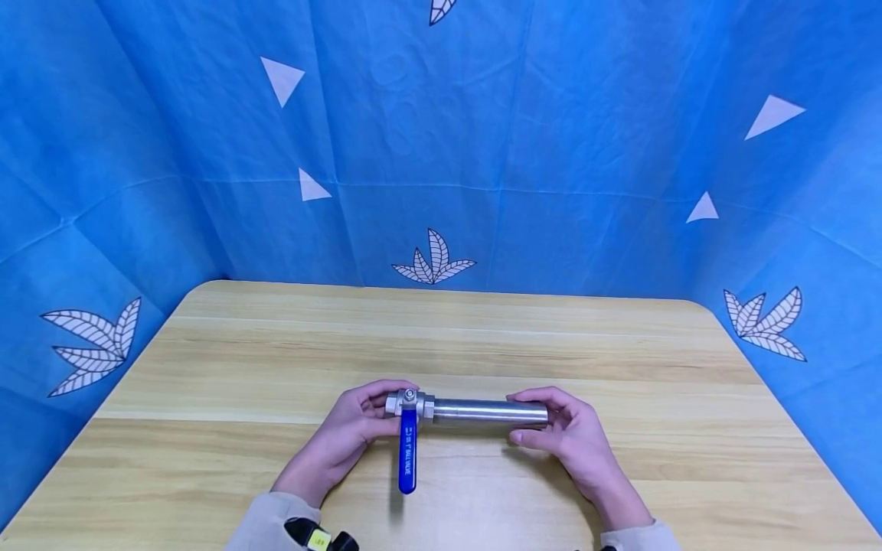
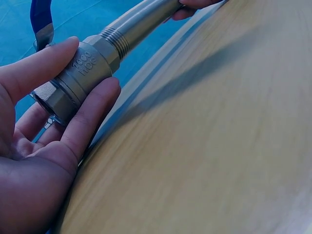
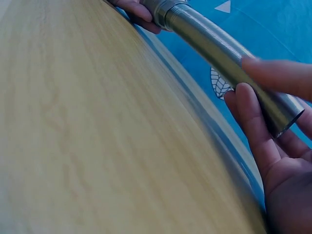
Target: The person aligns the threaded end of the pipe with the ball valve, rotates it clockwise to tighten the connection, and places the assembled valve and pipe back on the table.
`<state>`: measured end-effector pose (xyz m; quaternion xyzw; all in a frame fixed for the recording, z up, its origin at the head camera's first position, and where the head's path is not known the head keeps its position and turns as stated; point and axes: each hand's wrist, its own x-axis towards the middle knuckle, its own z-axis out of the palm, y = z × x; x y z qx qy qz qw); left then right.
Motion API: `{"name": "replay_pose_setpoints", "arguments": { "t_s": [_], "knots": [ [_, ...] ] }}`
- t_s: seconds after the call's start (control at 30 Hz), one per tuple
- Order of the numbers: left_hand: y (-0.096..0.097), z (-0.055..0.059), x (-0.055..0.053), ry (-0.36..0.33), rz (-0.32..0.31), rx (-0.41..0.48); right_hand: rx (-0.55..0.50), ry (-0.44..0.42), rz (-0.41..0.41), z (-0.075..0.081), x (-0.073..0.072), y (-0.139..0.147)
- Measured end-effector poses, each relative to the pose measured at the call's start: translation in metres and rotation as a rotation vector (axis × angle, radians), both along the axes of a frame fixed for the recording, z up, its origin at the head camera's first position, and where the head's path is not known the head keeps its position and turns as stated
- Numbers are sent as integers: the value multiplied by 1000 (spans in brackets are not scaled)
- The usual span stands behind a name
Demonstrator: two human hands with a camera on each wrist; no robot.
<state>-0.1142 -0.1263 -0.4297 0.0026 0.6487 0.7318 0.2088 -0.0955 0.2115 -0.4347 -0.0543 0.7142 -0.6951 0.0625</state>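
Pinching the ball valve [image 2: 88,70] between thumb and fingers, the left grip [image 1: 347,433] is closed on the metal body, with the hex end at the valve's outer side facing back toward that palm. Beyond those fingertips, on the side toward the other hand, a second hex end meets the steel pipe [image 1: 482,412], and a band of exposed thread [image 2: 114,41] shows just beside it. The pipe runs straight across from there to the right grip [image 1: 577,436], whose thumb and fingers are curled on it near its far end; the open mouth of the tube [image 3: 291,123] sticks out a little past the fingertips, toward the right palm. The blue handle [image 1: 408,458], lettered BALL VALVE, starts from the stem on top of the valve, just beside the left thumb, and reaches back toward the person, between the two grips but far nearer the left one. Raised marks, 1000 among them, show on the valve body between the left fingers. Valve and pipe are held up off the bench [image 1: 441,337], their shadow falling on the wood below the grips. Past the bench, well apart from both grips, hangs a blue cloth [image 1: 427,138] printed with white leaves and triangles.
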Motion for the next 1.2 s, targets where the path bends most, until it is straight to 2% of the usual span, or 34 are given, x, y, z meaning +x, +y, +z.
{"name": "replay_pose_setpoints", "arguments": {
  "t_s": [0.37,0.57,0.97,1.2],
  "knots": [
    [-1,0,1,-16,-7,0,42,-91,-58,6,3,-3],
    [0,-2,-1,-8,-11,11,-8,-117,-28,6,1,-3],
    [-3,-3,-1,-7,14,7,-19,-129,43,4,-4,-3],
    [0,-2,-1,-15,4,12,-39,-117,22,4,-1,-1]
  ]
}}
